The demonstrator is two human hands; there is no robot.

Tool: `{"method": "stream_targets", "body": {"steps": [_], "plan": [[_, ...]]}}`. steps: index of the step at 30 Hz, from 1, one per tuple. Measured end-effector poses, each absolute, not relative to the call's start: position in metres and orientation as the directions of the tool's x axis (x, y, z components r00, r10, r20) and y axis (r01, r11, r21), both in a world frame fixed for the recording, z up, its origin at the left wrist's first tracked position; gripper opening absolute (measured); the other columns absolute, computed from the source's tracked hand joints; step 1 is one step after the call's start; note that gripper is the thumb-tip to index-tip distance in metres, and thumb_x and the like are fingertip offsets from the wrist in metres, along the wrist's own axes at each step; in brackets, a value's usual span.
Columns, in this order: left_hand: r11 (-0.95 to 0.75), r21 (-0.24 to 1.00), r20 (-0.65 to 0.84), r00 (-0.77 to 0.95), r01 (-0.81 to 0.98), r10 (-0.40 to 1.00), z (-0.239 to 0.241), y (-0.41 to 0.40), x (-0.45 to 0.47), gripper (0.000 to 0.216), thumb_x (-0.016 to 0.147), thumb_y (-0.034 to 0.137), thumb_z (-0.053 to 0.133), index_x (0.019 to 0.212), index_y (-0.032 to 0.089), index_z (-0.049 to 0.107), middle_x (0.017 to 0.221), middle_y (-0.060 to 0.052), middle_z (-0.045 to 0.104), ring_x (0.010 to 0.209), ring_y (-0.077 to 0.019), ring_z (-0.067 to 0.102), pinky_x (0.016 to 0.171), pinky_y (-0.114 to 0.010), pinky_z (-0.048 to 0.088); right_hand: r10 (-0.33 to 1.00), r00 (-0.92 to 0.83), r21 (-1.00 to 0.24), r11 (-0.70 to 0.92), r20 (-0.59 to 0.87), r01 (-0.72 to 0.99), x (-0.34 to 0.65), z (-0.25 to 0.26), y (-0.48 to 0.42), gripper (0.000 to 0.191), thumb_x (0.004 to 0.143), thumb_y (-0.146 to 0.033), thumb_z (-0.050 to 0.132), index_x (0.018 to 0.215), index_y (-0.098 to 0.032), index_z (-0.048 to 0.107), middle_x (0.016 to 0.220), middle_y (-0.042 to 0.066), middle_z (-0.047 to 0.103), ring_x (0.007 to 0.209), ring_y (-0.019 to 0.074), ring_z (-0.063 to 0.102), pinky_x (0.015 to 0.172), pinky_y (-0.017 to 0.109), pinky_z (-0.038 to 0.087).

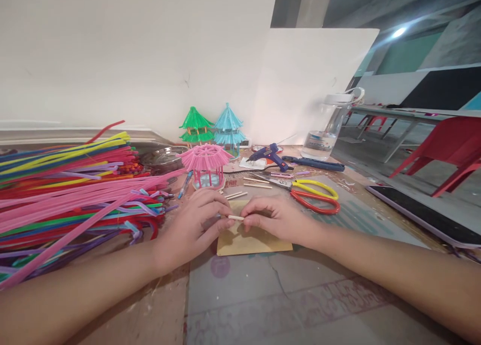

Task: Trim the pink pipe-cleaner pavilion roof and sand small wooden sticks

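A short pale wooden stick [236, 218] spans the gap between my two hands. Its left end is pinched between the thumb and fingers of my left hand [201, 220]; my right hand [276, 217] pinches the other end. Below them lies a yellow rectangular sheet or pad [255, 242], partly covered by the fingers. Several similar sticks [237, 195] rest just beyond it. Behind my left hand stands a pink pavilion model [206, 159] with a fuzzy roof. Red-and-yellow-handled scissors [315, 195] lie open past my right hand.
Bundled coloured pipe cleaners [75, 195] fill the left side, near a metal bowl [165, 157]. Green [195, 124] and blue [228, 127] pavilion models stand against the wall. A glue gun [268, 156], a water bottle [325, 127], a dark blue tool [315, 163] and a phone [424, 215] sit rightward.
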State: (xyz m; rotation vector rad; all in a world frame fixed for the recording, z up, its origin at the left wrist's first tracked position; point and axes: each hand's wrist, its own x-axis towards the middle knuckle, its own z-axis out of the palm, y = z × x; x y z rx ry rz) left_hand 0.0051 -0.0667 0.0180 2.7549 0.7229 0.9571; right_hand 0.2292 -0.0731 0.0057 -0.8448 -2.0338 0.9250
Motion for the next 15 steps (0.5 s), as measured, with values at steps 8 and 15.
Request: {"method": "stream_targets", "body": {"steps": [8, 15], "plan": [[-0.855, 0.291, 0.588, 0.625, 0.43, 0.514, 0.0167, -0.0676, 0.0047, 0.018, 0.098, 0.035, 0.05, 0.097, 0.023, 0.062, 0.102, -0.007, 0.064, 0.103, -0.0222, 0.058, 0.093, -0.039, 0.046, 0.746, -0.546, -0.741, 0.6, 0.382, 0.301, 0.2305, 0.0052, -0.0731, 0.021, 0.09, -0.036, 0.06, 0.082, -0.02, 0.07, 0.077, 0.003, 0.073, 0.072, 0.0161, 0.067, 0.071, 0.028, 0.052], [-0.9, 0.214, 0.664, 0.62, 0.379, 0.419, 0.0178, -0.0682, 0.0038, 0.006, 0.095, 0.021, 0.055, 0.095, 0.024, 0.06, 0.101, -0.004, 0.063, 0.102, -0.019, 0.058, 0.095, -0.037, 0.045, 0.753, -0.538, -0.721, 0.605, 0.38, 0.338, 0.2315, 0.0042, -0.0735, 0.019, 0.09, -0.033, 0.059, 0.083, -0.019, 0.07, 0.079, 0.004, 0.072, 0.073, 0.0164, 0.065, 0.068, 0.027, 0.05]]}}
